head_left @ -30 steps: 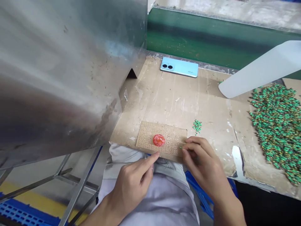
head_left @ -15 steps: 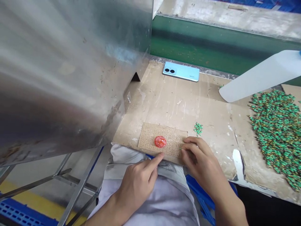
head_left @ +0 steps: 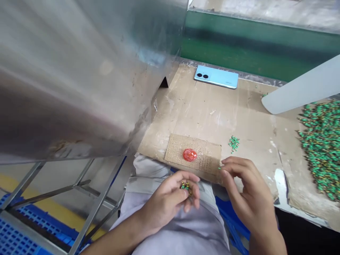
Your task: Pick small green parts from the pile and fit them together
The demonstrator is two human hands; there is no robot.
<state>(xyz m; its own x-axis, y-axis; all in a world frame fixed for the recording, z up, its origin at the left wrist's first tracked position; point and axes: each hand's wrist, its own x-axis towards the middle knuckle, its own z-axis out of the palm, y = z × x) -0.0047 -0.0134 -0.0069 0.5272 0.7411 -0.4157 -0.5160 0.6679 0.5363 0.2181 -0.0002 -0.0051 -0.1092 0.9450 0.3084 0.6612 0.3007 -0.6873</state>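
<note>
My left hand [head_left: 170,202] is curled in front of my body, with several small green-and-gold components [head_left: 186,187] resting in its fingers. My right hand [head_left: 248,189] is at the right edge of a rectangular cork board [head_left: 205,164], its fingertips pinched on a tiny green piece [head_left: 219,168]. A glossy red dome [head_left: 190,154] sits on the board, between my hands and a little beyond them. A small cluster of green components [head_left: 233,143] lies just past the board.
The board lies on worn cardboard [head_left: 212,117], with a large heap of green components [head_left: 322,148] at right and a light blue phone [head_left: 216,76] at the back. A steel hood [head_left: 79,71] fills the left. A white plastic sheet [head_left: 302,88] juts in at right.
My left hand has drawn back from the board edge and curled, now showing components in its fingers. The whole scene has shifted right and slightly up in view.
</note>
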